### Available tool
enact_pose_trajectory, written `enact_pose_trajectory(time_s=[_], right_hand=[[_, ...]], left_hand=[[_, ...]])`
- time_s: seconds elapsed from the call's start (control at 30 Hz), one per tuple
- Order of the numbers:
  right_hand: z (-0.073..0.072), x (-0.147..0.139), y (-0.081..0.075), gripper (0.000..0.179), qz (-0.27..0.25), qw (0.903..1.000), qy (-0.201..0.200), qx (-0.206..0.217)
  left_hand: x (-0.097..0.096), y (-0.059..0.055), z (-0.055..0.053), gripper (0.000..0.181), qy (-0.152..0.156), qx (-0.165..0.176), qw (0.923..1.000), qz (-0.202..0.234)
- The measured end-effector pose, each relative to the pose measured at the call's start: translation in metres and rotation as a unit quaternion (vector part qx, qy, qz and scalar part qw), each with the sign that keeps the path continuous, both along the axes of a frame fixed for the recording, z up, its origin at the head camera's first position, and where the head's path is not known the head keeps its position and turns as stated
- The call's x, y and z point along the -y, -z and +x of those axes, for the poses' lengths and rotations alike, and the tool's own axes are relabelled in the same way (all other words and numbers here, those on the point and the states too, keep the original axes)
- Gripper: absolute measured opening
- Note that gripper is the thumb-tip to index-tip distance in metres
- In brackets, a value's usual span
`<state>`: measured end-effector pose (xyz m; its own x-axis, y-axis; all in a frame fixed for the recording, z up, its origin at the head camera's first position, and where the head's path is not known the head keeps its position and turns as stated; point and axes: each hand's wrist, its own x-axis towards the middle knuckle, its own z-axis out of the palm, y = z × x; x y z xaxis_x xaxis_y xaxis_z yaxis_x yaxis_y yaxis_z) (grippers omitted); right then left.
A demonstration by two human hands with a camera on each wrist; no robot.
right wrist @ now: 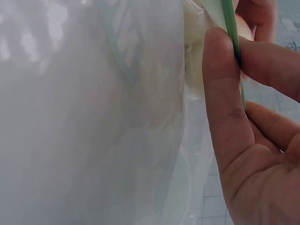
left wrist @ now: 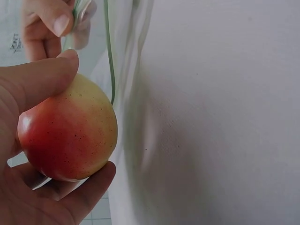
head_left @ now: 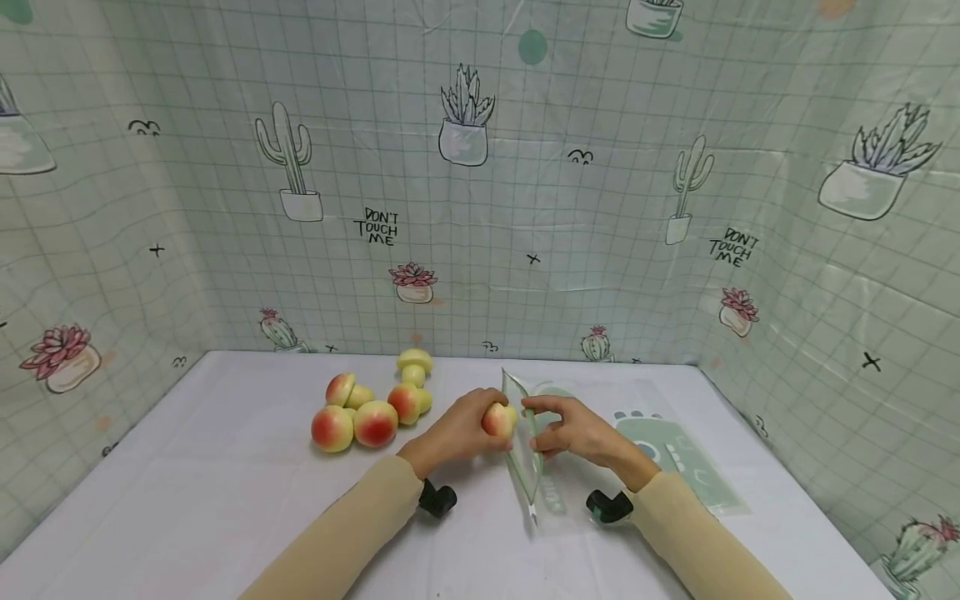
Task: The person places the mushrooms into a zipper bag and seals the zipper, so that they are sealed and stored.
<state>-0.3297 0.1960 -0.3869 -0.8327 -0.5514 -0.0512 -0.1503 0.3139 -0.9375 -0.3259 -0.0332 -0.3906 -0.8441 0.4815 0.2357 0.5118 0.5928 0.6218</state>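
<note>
My left hand holds a red-and-yellow mushroom, thumb on top and fingers curled underneath. Its pale yellow stem shows through clear plastic in the right wrist view. A clear zip bag with a green cartoon print lies to the right, its mouth spread apart and edged by green strips. The mushroom is right at that mouth. With thumb and fingers, my right hand pinches the bag's green edge on the right side of the opening.
Several more mushrooms, red-and-yellow ones and an all-yellow one, are grouped left of my hands on the white-covered table. A grid-patterned curtain with cactus drawings stands behind and along both sides.
</note>
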Motion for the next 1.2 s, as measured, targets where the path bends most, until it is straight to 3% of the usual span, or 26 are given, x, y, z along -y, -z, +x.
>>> enact_pose_trajectory(time_s=[0.2, 0.47, 0.7, 0.93, 1.2], right_hand=[[0.001, 0.001, 0.0, 0.07, -0.012, 0.9999, 0.0, 0.0], [0.001, 0.001, 0.0, 0.068, -0.021, 0.9998, -0.001, -0.001], [0.0, 0.0, 0.001, 0.068, -0.014, 0.9999, 0.001, 0.001], [0.001, 0.0, 0.0, 0.067, -0.015, 0.9999, 0.002, -0.003], [0.001, -0.002, -0.001, 0.067, -0.02, 0.9998, 0.002, -0.004]], left_hand=[[-0.004, 0.0, -0.002, 0.069, -0.035, 0.021, 0.999, 0.019], [-0.007, 0.003, -0.008, 0.062, -0.071, 0.024, 0.9964, 0.04], [-0.011, 0.006, -0.01, 0.063, -0.065, 0.006, 0.9974, 0.029], [-0.013, 0.007, -0.008, 0.069, -0.079, 0.01, 0.996, 0.042], [-0.014, 0.007, -0.008, 0.057, -0.074, -0.008, 0.9956, 0.055]])
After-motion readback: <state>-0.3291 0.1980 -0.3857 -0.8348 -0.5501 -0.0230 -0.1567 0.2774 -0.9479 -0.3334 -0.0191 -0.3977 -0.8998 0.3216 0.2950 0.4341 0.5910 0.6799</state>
